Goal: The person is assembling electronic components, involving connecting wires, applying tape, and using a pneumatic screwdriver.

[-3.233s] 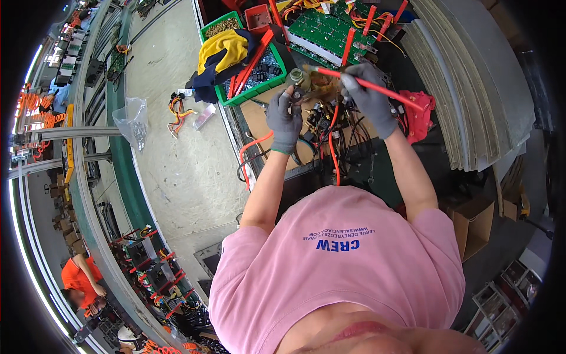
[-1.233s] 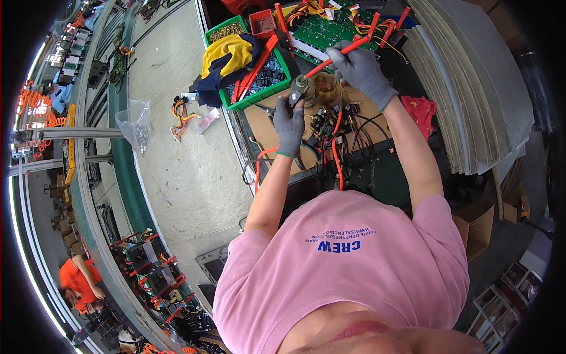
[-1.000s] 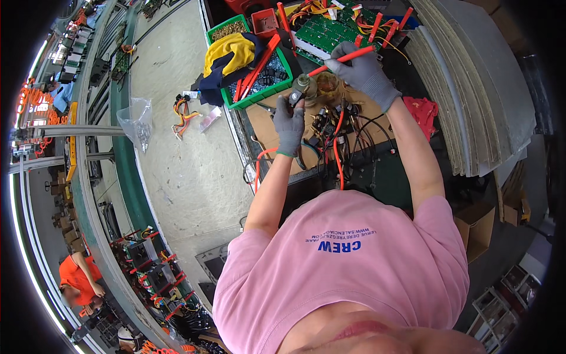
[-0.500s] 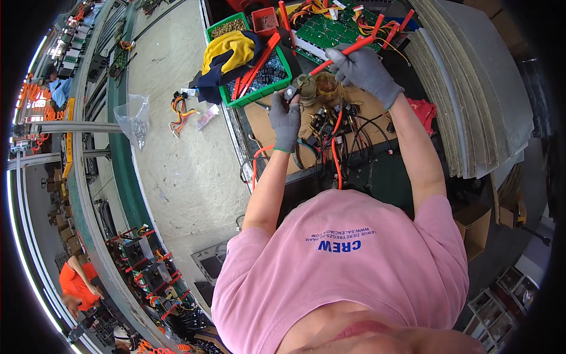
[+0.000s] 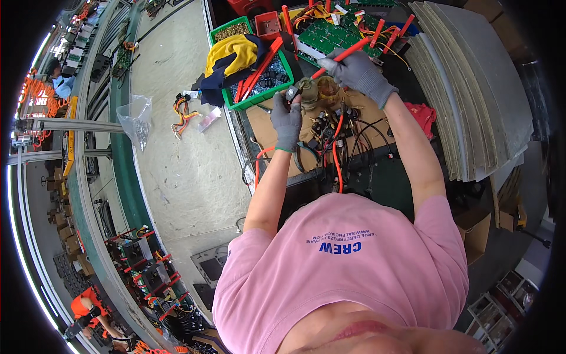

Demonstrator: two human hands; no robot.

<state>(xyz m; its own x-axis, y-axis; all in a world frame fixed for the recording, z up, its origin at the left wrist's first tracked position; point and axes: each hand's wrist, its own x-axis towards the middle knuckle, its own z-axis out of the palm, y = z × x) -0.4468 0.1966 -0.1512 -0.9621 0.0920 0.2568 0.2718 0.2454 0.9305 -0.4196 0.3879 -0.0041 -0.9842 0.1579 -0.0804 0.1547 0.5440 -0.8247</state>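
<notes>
Left hand (image 5: 287, 120), in a grey glove, is pinched shut on a small dark part (image 5: 291, 93) at its fingertips, held right up against the brownish coil (image 5: 318, 93) that sits over the cardboard on the worktop (image 5: 377, 183). So the coil lies just to the right of that hand, basically touching it. Further right, the right hand (image 5: 358, 72), also gloved, is wrapped around a red-handled screwdriver (image 5: 335, 58). Its long axis runs on a slant, handle up and right, tip aimed down-left at the coil. Both hands are close to the coil, the left one nearer. Off to the left sits a green bin (image 5: 259, 62) with a yellow cloth (image 5: 232, 52), and red and black wires (image 5: 337, 150) trail below the coil.
</notes>
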